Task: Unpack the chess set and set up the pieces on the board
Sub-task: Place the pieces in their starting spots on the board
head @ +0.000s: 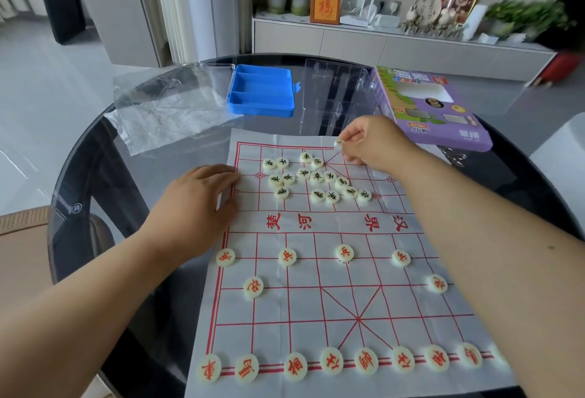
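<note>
Here, small black-marked piece [337, 142] pinched at rim by right hand [373, 144] fingers above far board [316, 271] edge; judged light, rigid, slippery. Left hand [196, 204] pressed flat, fingers straight, on thin, crease-prone board.

We see a white cloth board [316, 271] with red grid lines lying flat. Red-lettered pieces [287, 256] stand ordered on its near half. Black-lettered pieces [317, 177] cluster loosely on the far half. One small piece [337, 142], perhaps black-lettered, is raised at the far edge.
</note>
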A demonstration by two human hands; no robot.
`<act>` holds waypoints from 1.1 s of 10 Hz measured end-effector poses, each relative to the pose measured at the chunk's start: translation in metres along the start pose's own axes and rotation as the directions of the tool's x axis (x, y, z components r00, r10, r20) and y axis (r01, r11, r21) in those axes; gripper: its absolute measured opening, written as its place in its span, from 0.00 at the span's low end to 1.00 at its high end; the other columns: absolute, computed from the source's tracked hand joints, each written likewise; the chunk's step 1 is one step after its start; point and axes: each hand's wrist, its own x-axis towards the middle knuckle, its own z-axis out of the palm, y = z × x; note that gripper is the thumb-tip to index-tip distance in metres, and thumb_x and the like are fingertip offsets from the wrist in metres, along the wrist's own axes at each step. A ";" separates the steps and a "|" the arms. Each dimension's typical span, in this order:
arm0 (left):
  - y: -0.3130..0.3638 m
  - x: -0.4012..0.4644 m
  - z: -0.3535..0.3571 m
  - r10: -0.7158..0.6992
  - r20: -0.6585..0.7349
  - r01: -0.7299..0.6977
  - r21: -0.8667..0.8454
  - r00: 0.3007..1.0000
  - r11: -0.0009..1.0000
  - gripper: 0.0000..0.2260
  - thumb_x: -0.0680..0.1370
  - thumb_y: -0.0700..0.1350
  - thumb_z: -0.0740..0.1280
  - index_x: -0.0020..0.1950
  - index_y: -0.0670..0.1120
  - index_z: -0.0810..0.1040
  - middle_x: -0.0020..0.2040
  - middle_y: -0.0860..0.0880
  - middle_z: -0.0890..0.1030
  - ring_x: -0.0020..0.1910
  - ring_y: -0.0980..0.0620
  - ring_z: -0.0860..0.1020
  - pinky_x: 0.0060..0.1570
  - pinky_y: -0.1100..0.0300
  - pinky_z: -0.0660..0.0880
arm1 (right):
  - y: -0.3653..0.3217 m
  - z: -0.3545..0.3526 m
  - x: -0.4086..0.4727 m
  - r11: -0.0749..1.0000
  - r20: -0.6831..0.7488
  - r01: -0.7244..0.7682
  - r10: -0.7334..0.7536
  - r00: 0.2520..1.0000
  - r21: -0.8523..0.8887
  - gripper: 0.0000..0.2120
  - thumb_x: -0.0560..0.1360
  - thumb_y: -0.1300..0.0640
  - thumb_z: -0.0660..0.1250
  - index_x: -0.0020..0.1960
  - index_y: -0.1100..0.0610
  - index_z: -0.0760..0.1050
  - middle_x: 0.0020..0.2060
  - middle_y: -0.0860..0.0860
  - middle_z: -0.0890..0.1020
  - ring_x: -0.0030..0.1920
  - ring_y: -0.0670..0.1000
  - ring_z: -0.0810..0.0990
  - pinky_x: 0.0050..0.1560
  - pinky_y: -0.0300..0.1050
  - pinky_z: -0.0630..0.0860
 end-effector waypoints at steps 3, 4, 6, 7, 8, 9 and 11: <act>-0.001 -0.001 -0.001 -0.062 -0.015 0.062 -0.037 0.998 0.997 0.18 0.78 0.46 0.62 0.69 0.49 0.72 0.69 0.52 0.71 0.69 0.52 0.65 0.68 0.59 0.61 | 0.013 0.008 0.013 0.991 -0.039 -0.105 0.108 0.993 0.080 0.07 0.76 0.66 0.62 0.51 0.59 0.75 0.41 0.57 0.82 0.37 0.49 0.82 0.42 0.44 0.81; -0.001 -0.001 -0.002 -0.076 -0.010 0.075 -0.045 0.997 0.996 0.19 0.78 0.46 0.62 0.69 0.50 0.72 0.69 0.53 0.71 0.69 0.53 0.66 0.67 0.59 0.62 | 0.018 0.006 0.017 0.982 -0.078 -0.151 0.161 0.984 0.116 0.09 0.77 0.68 0.60 0.53 0.60 0.75 0.42 0.59 0.82 0.36 0.50 0.82 0.41 0.43 0.81; 0.001 -0.001 -0.003 -0.097 -0.005 0.097 -0.067 0.995 0.993 0.19 0.78 0.46 0.62 0.69 0.50 0.71 0.69 0.53 0.70 0.69 0.53 0.66 0.67 0.59 0.62 | 0.019 0.013 0.015 0.997 -0.049 -0.040 0.037 0.998 -0.072 0.06 0.75 0.61 0.65 0.49 0.51 0.76 0.43 0.49 0.80 0.45 0.52 0.81 0.49 0.50 0.80; 0.001 -0.001 -0.003 -0.101 -0.003 0.101 -0.073 0.995 0.992 0.19 0.78 0.46 0.62 0.70 0.50 0.71 0.70 0.53 0.70 0.69 0.53 0.66 0.67 0.59 0.62 | 0.014 0.016 0.016 0.984 -0.005 0.048 -0.050 0.999 -0.170 0.07 0.75 0.58 0.67 0.53 0.51 0.77 0.44 0.46 0.77 0.47 0.50 0.78 0.48 0.47 0.77; 0.002 0.000 -0.004 -0.103 -0.004 0.103 -0.073 0.995 0.992 0.19 0.78 0.46 0.62 0.70 0.50 0.71 0.70 0.53 0.70 0.69 0.53 0.66 0.67 0.59 0.62 | 0.010 0.020 0.019 0.975 0.048 0.106 -0.099 0.994 -0.198 0.09 0.75 0.58 0.68 0.54 0.52 0.77 0.44 0.46 0.77 0.47 0.50 0.77 0.50 0.47 0.76; 0.002 0.000 -0.004 -0.101 -0.008 0.100 -0.075 0.995 0.992 0.19 0.78 0.46 0.62 0.69 0.50 0.72 0.69 0.53 0.70 0.69 0.53 0.66 0.67 0.59 0.62 | 0.005 0.025 0.022 0.970 0.072 0.137 -0.125 0.990 -0.202 0.08 0.74 0.58 0.68 0.54 0.52 0.77 0.42 0.45 0.78 0.45 0.49 0.77 0.50 0.47 0.76; 0.001 -0.001 -0.003 -0.105 -0.006 0.104 -0.080 0.994 0.991 0.19 0.78 0.47 0.62 0.69 0.51 0.72 0.69 0.54 0.70 0.69 0.53 0.66 0.67 0.58 0.63 | 0.008 0.026 0.020 0.972 0.075 0.151 -0.139 0.987 -0.180 0.12 0.75 0.59 0.67 0.58 0.51 0.76 0.44 0.46 0.79 0.47 0.50 0.78 0.51 0.45 0.75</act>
